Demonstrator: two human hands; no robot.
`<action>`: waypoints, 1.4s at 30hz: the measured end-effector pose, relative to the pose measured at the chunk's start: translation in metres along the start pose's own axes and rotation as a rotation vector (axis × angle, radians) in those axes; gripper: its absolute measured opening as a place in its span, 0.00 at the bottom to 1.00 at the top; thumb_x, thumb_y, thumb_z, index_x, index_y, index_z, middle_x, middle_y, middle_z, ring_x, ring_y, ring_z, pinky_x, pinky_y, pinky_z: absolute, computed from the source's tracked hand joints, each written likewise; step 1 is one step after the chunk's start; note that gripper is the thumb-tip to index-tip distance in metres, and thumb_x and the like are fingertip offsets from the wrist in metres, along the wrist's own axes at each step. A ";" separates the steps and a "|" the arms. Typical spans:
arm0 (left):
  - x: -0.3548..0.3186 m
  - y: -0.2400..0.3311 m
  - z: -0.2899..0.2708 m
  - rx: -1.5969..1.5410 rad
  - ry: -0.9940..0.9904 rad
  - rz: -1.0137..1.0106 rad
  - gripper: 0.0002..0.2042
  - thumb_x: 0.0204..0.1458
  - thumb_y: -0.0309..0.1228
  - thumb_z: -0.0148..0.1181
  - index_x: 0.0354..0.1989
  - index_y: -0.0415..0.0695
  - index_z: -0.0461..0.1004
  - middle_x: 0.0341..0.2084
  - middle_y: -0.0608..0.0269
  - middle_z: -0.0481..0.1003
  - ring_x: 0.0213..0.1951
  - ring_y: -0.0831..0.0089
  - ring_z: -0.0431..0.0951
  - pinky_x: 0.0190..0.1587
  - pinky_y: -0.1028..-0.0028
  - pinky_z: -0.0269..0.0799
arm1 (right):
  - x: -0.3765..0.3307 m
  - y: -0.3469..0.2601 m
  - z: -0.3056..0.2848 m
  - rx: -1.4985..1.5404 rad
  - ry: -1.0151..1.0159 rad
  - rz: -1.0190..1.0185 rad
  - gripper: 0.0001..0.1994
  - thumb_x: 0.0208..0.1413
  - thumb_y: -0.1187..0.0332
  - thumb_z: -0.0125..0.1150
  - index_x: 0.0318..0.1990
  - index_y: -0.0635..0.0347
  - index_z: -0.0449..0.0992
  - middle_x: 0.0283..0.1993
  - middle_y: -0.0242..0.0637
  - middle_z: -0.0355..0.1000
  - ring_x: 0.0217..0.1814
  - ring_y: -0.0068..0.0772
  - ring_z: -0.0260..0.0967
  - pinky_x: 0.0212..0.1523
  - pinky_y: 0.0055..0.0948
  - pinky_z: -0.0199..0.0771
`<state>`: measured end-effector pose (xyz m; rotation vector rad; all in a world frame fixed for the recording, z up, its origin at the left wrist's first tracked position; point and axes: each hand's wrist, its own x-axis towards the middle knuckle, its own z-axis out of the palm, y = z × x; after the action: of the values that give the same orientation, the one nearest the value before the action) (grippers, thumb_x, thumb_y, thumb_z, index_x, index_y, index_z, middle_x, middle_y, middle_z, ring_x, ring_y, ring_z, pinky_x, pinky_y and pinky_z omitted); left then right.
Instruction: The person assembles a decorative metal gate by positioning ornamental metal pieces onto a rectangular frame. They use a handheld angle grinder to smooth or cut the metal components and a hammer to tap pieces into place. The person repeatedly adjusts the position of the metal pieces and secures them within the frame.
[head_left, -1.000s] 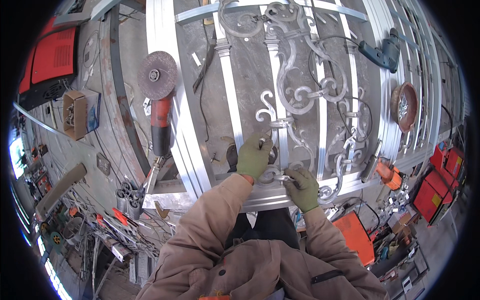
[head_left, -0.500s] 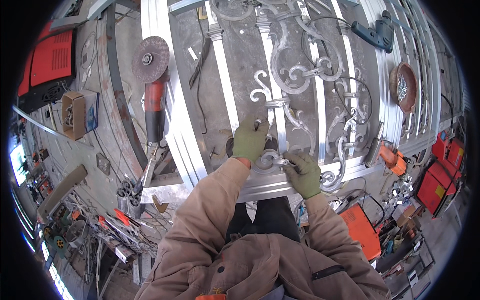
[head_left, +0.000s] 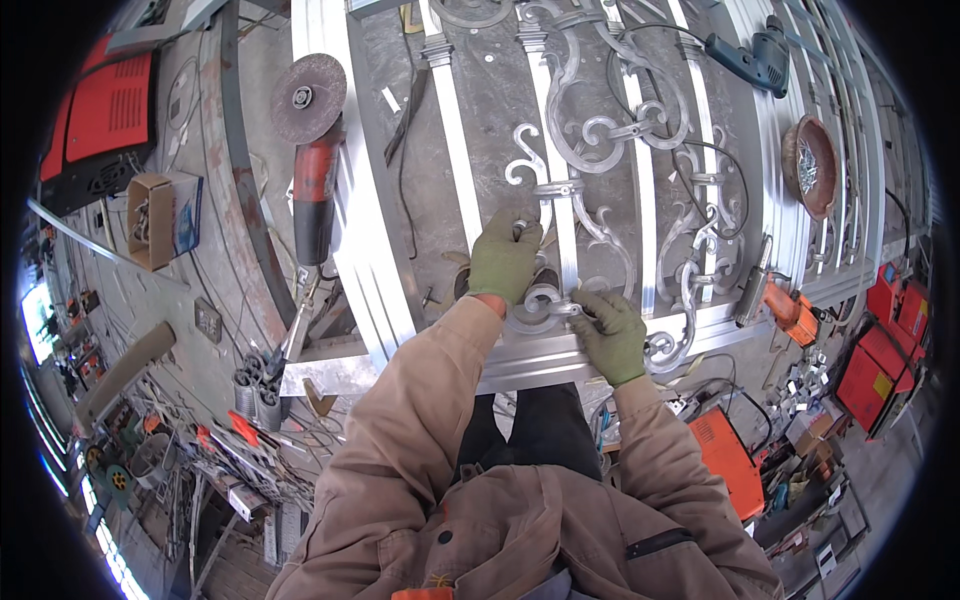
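Observation:
My left hand (head_left: pixel 503 260), in a green work glove, is closed round a silvery S-shaped metal scroll (head_left: pixel 522 165) beside an upright bar (head_left: pixel 562 235) of a metal railing panel. Above the hand, a band-like collar (head_left: pixel 558 188) joins the scroll to the bar. At the scroll's lower curl (head_left: pixel 540 303), my gloved right hand (head_left: pixel 612 335) pinches a small metal clasp (head_left: pixel 566 308) between thumb and fingers. The fingertips hide part of the clasp. Both hands are just above the panel's near rail (head_left: pixel 520 368).
An angle grinder (head_left: pixel 315 170) lies on the left frame rail. At the right are a drill (head_left: pixel 760 62), a bowl of screws (head_left: pixel 808 168) and an orange-bodied power tool (head_left: pixel 785 310). Cables run across the panel. Red machines (head_left: pixel 105 110) and an open cardboard box (head_left: pixel 150 222) stand on the floor.
The view has shifted slightly. Both hands keep their places on the scroll and the clasp, with only slight movement of the right fingers.

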<state>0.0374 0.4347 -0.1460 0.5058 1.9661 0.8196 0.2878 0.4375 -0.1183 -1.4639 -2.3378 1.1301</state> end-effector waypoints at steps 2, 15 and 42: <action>0.002 -0.004 0.001 -0.012 -0.005 0.004 0.13 0.69 0.37 0.70 0.55 0.41 0.85 0.36 0.56 0.87 0.38 0.67 0.85 0.45 0.64 0.81 | 0.001 0.000 -0.001 0.018 -0.009 0.007 0.19 0.56 0.63 0.84 0.56 0.43 0.93 0.42 0.32 0.83 0.44 0.43 0.83 0.49 0.44 0.83; 0.016 -0.024 0.010 -0.075 -0.029 0.008 0.12 0.69 0.33 0.72 0.53 0.40 0.85 0.34 0.62 0.85 0.32 0.75 0.83 0.36 0.69 0.82 | 0.000 -0.006 -0.004 -0.014 0.012 -0.009 0.18 0.56 0.64 0.83 0.56 0.42 0.93 0.43 0.32 0.84 0.46 0.43 0.84 0.49 0.43 0.84; 0.003 -0.014 0.009 -0.118 0.076 0.004 0.12 0.69 0.35 0.72 0.55 0.43 0.88 0.36 0.64 0.85 0.38 0.75 0.82 0.43 0.71 0.78 | -0.005 -0.012 -0.006 0.098 -0.044 0.074 0.18 0.60 0.67 0.81 0.58 0.44 0.93 0.46 0.34 0.86 0.46 0.41 0.86 0.49 0.41 0.87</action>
<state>0.0438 0.4295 -0.1612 0.4145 1.9729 0.9634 0.2851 0.4335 -0.1050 -1.5171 -2.2390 1.2886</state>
